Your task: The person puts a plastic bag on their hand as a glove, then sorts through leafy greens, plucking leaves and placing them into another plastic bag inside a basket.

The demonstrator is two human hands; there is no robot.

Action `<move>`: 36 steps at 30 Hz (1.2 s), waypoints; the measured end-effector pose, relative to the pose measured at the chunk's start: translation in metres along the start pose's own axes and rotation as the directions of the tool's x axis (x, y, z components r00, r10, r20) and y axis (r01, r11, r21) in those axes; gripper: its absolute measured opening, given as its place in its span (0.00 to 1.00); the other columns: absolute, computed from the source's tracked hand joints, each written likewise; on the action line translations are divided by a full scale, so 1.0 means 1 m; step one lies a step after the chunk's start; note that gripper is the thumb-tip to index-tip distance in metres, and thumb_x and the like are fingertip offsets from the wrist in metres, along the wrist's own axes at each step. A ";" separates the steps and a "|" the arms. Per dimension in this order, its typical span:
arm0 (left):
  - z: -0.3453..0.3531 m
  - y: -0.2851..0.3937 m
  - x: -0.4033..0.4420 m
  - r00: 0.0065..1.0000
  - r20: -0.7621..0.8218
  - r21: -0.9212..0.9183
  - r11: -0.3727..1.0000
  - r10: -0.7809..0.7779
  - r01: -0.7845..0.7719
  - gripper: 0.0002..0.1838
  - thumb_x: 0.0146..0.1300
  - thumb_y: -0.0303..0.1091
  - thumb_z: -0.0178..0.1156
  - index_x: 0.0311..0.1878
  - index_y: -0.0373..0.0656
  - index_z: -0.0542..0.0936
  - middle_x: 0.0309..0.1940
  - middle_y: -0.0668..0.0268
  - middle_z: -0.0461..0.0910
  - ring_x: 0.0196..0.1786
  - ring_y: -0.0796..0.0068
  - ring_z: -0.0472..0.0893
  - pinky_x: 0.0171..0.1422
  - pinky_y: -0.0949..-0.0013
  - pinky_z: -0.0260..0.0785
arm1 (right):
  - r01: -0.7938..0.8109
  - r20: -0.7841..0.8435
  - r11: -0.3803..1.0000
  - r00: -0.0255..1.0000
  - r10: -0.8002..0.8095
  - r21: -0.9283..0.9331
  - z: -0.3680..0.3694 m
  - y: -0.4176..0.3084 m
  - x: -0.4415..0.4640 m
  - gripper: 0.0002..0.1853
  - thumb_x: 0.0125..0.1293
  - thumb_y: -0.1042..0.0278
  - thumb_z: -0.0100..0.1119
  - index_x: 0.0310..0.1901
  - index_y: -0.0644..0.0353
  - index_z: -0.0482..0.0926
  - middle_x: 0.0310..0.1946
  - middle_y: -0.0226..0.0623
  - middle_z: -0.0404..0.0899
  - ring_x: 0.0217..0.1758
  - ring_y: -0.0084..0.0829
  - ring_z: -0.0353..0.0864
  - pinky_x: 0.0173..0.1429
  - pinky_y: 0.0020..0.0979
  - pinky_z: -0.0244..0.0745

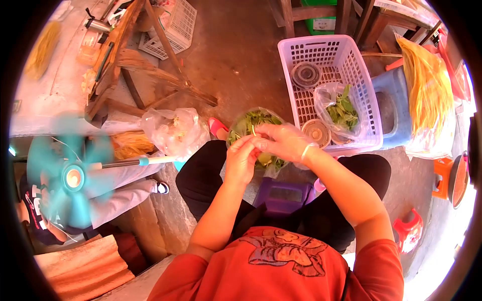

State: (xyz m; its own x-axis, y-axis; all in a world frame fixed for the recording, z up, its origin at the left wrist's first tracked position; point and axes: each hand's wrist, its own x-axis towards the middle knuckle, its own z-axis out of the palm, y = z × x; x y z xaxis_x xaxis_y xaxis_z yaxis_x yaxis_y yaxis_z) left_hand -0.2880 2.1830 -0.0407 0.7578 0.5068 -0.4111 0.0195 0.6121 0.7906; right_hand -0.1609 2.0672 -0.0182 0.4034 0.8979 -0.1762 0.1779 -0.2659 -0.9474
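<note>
A lilac crate [372, 113] stands on the floor [226, 60] ahead of the seated person. Nearer me, leafy greens [258, 117] lie bagged just beyond the hands. The right hand's [282, 139] grip pinches a thin yellow-green strand [254, 130]; the left hand [240, 161] meets it, its grip's closure unclear to me.

Bag of leaves [257, 118] ahead, stool [283, 194] (probably) between knees [202, 159], crate [321, 41] at right, fan [74, 178] at left

The left hand [240, 160] and right hand [287, 141] meet at the frame's centre, over bagged greens [257, 118]. A lilac crate [326, 49] stands upper right, a blurred teal fan [75, 176] left.
</note>
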 end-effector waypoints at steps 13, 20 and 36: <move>0.006 -0.013 -0.002 0.957 0.003 0.419 0.869 0.290 -0.265 0.03 0.64 0.28 0.58 0.35 0.39 0.76 0.30 0.71 0.75 0.33 0.84 0.71 0.41 0.78 0.64 | 0.200 0.043 0.666 0.969 -0.244 -0.719 0.008 0.010 -0.017 0.09 0.63 0.62 0.52 0.33 0.57 0.76 0.26 0.47 0.77 0.30 0.48 0.77 0.35 0.41 0.72; 0.022 -0.031 0.018 0.950 -0.076 0.059 0.952 0.303 -0.299 0.04 0.65 0.28 0.56 0.33 0.42 0.72 0.29 0.72 0.71 0.35 0.80 0.71 0.48 0.73 0.65 | 0.042 -0.360 0.998 0.932 -0.052 -0.038 0.017 0.012 -0.010 0.15 0.65 0.60 0.43 0.34 0.63 0.76 0.31 0.55 0.77 0.37 0.54 0.77 0.40 0.46 0.71; -0.161 -0.197 0.071 0.946 -0.241 0.730 0.602 -0.216 0.324 0.07 0.53 0.24 0.51 0.36 0.38 0.75 0.31 0.59 0.76 0.35 0.61 0.76 0.43 0.64 0.71 | -0.023 -0.383 0.751 0.849 0.364 0.660 -0.042 0.079 0.014 0.16 0.67 0.54 0.49 0.34 0.60 0.76 0.19 0.25 0.69 0.20 0.17 0.67 0.25 0.19 0.61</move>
State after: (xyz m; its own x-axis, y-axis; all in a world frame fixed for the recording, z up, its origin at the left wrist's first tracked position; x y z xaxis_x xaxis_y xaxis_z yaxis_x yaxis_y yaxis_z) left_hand -0.3434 2.1965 -0.2984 0.5553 0.4935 -0.6694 0.7330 0.0898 0.6743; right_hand -0.1034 2.0435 -0.0844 0.7512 0.5312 -0.3918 -0.4687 0.0112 -0.8833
